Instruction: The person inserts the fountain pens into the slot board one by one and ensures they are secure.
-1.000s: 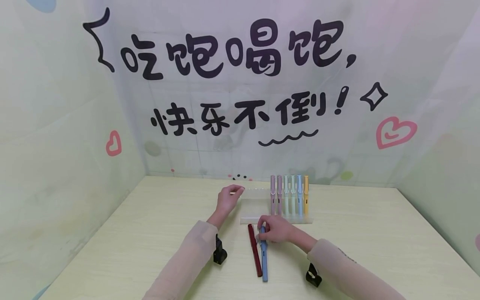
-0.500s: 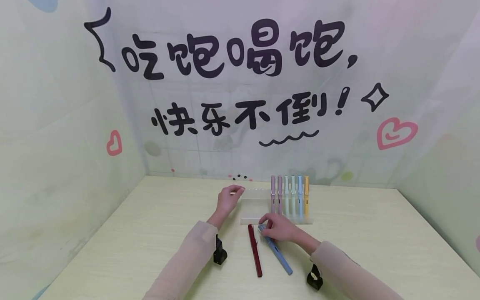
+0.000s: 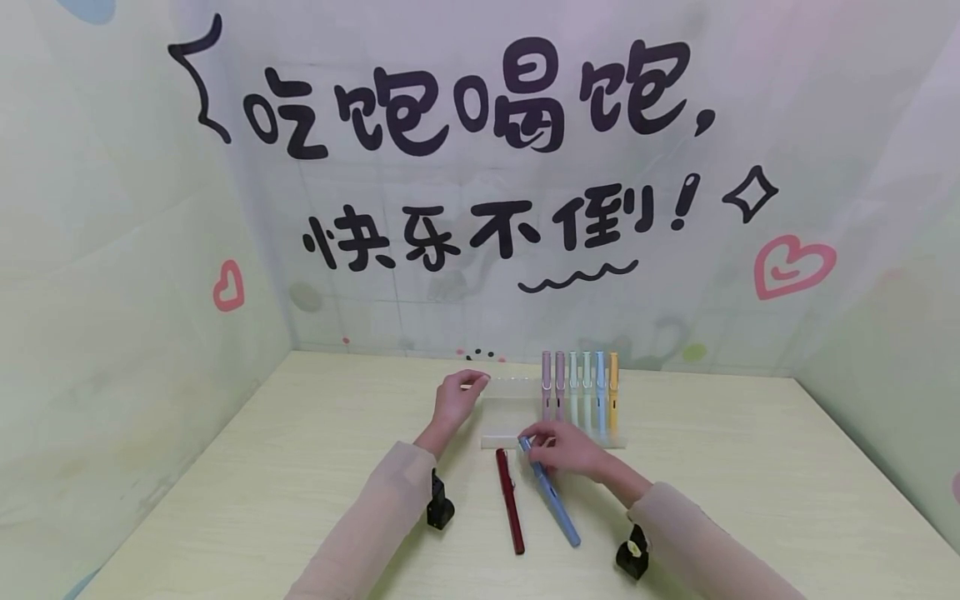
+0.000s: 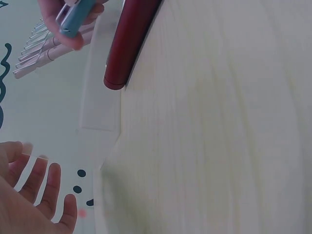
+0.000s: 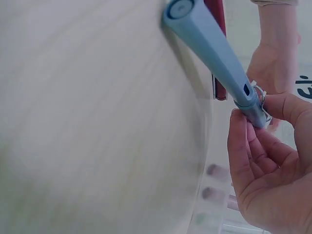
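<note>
A clear pen rack [image 3: 510,440] stands on the table, with several pastel pens [image 3: 573,392] upright in its right part. At its upper left corner my left hand [image 3: 457,400] pinches the edge between thumb and fingers; the left wrist view shows the other fingers [image 4: 48,190] spread. In front of the rack, my right hand [image 3: 566,450] pinches a blue fountain pen [image 3: 557,504] near its clip end. That pen slants, its far end pointing toward the table's near side; the right wrist view shows the pen's barrel [image 5: 214,53] clearly. Left of it a dark red pen [image 3: 510,504] lies on the table.
The pale wooden table [image 3: 300,483] reaches back to a printed cloth wall [image 3: 450,317] with black lettering. More cloth walls stand at left and right. Black wrist cameras [image 3: 440,507] hang below both sleeves.
The blue pen, beside the red one a second ago, has swung its near end to the right and its clip end is raised slightly in my right hand. The left hand stays put.
</note>
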Action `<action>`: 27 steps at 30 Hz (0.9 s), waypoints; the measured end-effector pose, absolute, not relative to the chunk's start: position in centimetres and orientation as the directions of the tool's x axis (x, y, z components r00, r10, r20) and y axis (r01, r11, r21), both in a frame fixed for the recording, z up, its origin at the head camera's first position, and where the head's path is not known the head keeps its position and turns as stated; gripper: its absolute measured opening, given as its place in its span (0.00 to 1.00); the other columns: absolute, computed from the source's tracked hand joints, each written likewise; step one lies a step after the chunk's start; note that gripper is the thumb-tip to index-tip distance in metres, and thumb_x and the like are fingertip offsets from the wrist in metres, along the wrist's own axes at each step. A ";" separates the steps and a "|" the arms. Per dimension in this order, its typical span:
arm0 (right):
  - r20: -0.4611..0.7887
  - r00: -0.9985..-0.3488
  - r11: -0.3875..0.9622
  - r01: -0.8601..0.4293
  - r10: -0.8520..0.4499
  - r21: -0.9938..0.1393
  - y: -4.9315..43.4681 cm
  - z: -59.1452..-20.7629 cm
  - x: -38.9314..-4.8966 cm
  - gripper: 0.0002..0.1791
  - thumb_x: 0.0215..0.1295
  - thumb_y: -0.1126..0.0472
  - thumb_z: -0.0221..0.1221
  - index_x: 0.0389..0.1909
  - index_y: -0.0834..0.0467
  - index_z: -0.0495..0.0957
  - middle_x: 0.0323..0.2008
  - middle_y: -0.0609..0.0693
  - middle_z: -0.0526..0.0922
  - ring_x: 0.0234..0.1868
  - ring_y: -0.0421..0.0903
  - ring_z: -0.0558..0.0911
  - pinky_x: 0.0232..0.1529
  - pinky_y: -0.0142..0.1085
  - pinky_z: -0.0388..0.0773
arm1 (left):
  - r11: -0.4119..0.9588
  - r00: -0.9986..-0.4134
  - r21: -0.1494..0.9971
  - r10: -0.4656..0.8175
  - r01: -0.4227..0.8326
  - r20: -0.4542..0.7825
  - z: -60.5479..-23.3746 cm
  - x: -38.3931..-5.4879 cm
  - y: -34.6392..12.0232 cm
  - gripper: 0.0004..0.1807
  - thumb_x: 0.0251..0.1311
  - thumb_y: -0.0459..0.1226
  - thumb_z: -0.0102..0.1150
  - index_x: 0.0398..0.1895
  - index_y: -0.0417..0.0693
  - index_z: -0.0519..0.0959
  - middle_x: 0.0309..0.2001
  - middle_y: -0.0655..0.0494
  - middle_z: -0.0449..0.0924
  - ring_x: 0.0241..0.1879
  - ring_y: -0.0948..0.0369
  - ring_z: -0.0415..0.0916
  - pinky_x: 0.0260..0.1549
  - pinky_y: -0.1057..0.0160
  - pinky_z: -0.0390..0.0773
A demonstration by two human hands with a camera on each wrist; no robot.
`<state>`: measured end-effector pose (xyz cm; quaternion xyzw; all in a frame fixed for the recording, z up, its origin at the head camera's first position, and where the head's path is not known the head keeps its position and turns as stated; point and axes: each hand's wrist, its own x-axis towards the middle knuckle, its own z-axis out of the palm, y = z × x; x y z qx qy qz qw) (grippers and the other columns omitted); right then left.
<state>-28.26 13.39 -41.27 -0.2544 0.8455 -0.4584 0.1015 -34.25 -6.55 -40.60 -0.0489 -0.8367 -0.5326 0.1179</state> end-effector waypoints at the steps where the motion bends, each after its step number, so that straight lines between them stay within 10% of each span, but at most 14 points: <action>1: 0.066 -0.847 0.435 -0.336 -0.528 -0.836 13.5 -41.2 -28.3 0.15 0.55 0.68 0.56 0.45 0.67 0.73 0.25 0.50 0.74 0.22 0.43 0.74 0.22 0.37 0.75 | 0.427 -0.968 0.881 -0.045 0.205 0.248 -40.6 -34.2 -6.5 0.11 0.59 0.39 0.53 0.38 0.42 0.79 0.36 0.51 0.78 0.39 0.55 0.74 0.37 0.60 0.74; 27: 0.161 -0.905 0.293 -0.290 -0.394 -0.911 13.6 -33.5 -27.5 0.16 0.58 0.69 0.54 0.47 0.68 0.66 0.33 0.58 0.74 0.33 0.62 0.73 0.25 0.34 0.73 | 0.430 -0.971 0.881 -0.039 0.195 0.234 -40.8 -34.4 -6.6 0.11 0.59 0.39 0.53 0.38 0.42 0.79 0.36 0.52 0.78 0.38 0.57 0.73 0.33 0.62 0.74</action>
